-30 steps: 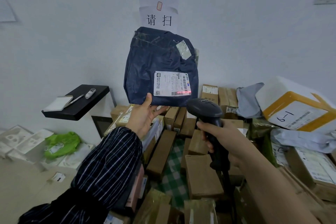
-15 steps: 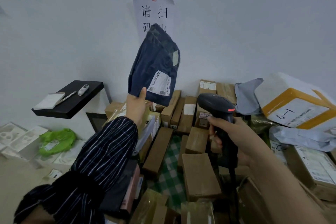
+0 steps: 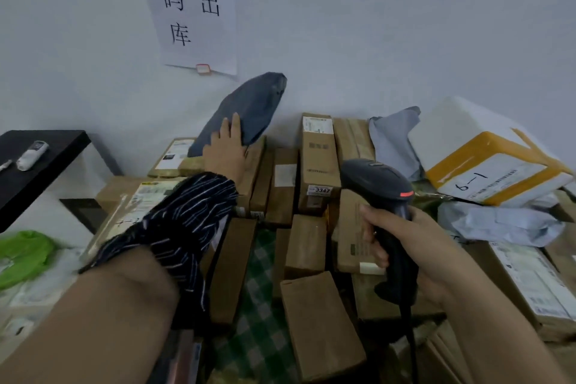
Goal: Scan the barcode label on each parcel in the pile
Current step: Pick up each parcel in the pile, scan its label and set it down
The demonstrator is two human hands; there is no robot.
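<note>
Dark blue plastic mailer bag (image 3: 254,106) at upper centre, leaning on brown cartons (image 3: 314,162), long axis rising rightward. Our left hand (image 3: 226,151) lays straight fingers on it. Our right hand (image 3: 405,246), centre right, grips the black handheld scanner (image 3: 375,182).

Under the left hand (image 3: 226,153) fingers (image 3: 234,126), the navy mailer bag (image 3: 252,106) looks like smooth, faintly sheened plastic film. The barcode scanner (image 3: 378,181) wrapped by the right hand (image 3: 414,246) fingers (image 3: 372,227) is matt black plastic. Between both sets of fingers lie dull brown cardboard boxes (image 3: 314,162); behind the left fingers, the striped sleeve (image 3: 187,221) is woven cloth.
</note>
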